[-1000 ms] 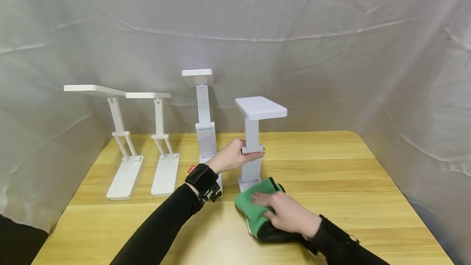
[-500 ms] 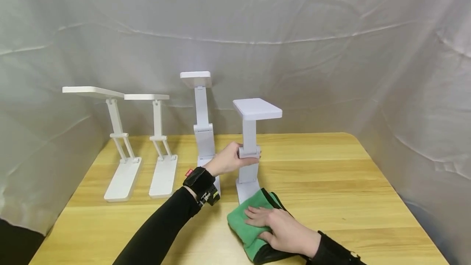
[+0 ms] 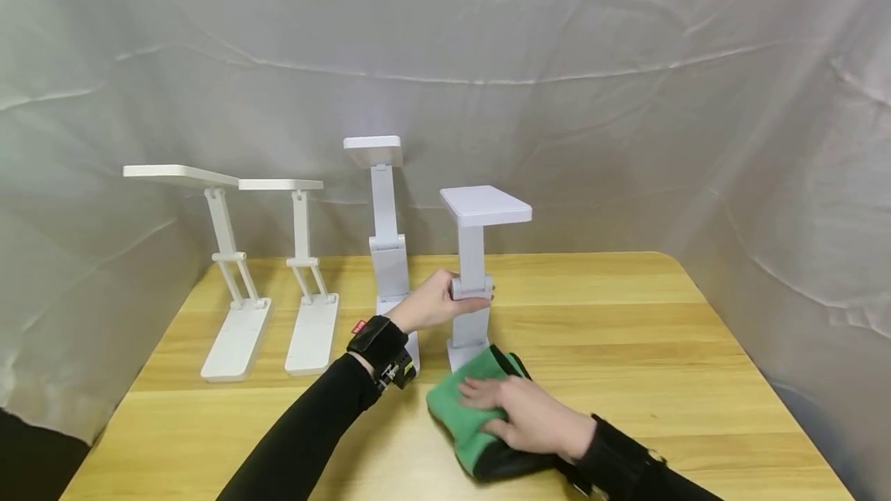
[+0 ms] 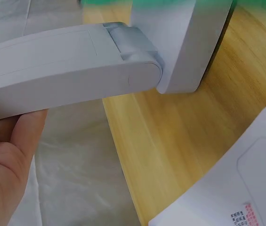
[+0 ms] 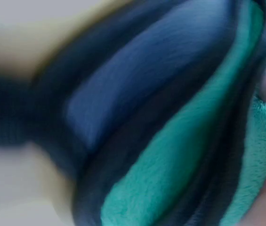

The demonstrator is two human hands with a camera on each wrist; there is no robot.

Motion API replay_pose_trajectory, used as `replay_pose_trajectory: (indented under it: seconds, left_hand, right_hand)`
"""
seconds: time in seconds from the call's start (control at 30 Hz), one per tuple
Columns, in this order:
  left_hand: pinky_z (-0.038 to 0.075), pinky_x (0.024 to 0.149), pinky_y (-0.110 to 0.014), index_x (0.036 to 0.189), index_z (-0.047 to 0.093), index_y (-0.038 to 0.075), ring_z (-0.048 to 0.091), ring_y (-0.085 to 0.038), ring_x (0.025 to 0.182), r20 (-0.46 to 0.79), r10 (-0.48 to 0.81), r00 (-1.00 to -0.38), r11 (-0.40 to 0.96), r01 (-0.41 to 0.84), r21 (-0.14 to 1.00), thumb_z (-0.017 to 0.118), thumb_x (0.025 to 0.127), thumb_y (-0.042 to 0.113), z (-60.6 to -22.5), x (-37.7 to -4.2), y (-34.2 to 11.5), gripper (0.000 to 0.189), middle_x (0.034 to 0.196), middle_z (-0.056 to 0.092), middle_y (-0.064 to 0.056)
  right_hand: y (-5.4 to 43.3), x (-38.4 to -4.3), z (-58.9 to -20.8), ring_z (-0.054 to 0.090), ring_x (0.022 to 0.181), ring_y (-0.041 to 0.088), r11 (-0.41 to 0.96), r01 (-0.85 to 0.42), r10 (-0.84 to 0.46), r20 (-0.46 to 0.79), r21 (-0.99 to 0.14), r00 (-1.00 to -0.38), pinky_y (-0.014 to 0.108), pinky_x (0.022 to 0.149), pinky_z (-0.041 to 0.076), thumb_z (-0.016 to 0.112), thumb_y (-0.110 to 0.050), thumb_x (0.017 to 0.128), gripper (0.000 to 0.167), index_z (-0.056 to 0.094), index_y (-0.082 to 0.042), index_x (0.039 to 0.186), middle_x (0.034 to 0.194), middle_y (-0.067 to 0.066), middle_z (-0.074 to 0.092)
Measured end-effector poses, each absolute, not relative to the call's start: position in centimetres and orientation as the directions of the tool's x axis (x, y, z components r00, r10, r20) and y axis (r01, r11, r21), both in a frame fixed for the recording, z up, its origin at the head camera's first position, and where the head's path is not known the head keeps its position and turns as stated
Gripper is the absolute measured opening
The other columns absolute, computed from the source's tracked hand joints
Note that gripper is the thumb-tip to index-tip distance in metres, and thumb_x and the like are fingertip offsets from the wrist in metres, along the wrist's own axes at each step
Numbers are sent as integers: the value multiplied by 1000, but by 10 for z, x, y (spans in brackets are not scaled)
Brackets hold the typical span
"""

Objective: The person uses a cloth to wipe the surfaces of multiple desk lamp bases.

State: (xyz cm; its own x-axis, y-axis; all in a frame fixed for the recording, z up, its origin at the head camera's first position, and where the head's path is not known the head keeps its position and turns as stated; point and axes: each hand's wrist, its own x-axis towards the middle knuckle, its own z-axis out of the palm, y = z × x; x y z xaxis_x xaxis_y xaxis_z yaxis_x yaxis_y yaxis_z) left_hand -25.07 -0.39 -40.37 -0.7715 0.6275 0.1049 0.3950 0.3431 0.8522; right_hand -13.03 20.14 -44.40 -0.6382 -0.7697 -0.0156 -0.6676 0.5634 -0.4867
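My left hand (image 3: 428, 304) grips the jointed stem of a white folding desk lamp (image 3: 471, 250), thumb in front at the hinge. The lamp stands upright, its flat head facing right. In the left wrist view, the fingers of that hand lie under the lamp's stem (image 4: 67, 61). A folded green cloth (image 3: 459, 400) with black edging covers most of the lamp's base. On top of it my right hand (image 3: 536, 416) presses with straight, spread fingers. The cloth's green and grey-blue layers (image 5: 161, 155) fill the right wrist view, blurred.
A second lamp (image 3: 391, 265) stands behind my left forearm, its base partly hidden. Further left are two more white lamps, one nearer the middle (image 3: 313, 331) and one at the edge (image 3: 237, 339). Grey fabric (image 3: 592, 138) hangs around the wooden table (image 3: 661, 362).
My right hand and the cloth slid toward me along the lamp's base, then slightly back up. My left hand keeps its hold on the stem; the other lamps stay put.
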Motion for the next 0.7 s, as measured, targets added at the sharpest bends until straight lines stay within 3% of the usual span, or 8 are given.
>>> replay_pose_trajectory:
  seconds: [0.17,0.4,0.53,0.7]
  left_hand:
    - [59,92,-27,118,73,7,74,-19,104,89,638,-765,356,396,847,70,95,25,-403,-251,-4,29,114,77,-11]
    - [58,93,-26,119,73,8,73,-20,107,90,635,-767,350,390,852,71,95,24,-405,-252,-2,29,116,76,-10]
    - [58,93,-26,118,73,7,73,-21,106,88,632,-770,340,377,862,71,95,24,-407,-252,-2,29,115,76,-11]
    - [58,94,-28,120,72,6,73,-22,107,88,641,-763,341,385,857,70,96,24,-406,-251,-6,31,117,76,-12]
  right_hand:
    - [222,-124,-446,56,135,26,549,-573,-743,-42,-609,-668,49,108,50,69,-4,90,44,65,-11,134,144,8,59]
    - [208,-153,-448,58,134,30,636,-627,-699,7,-450,-715,46,103,55,68,-15,95,42,63,-7,136,143,14,61]
    - [209,-138,-448,57,135,31,609,-672,-738,9,-421,-674,50,107,51,68,-14,93,44,62,-9,137,146,12,58]
    - [228,-111,-447,56,135,26,539,-657,-768,13,-527,-640,48,106,52,69,-4,89,48,64,-14,135,145,8,59]
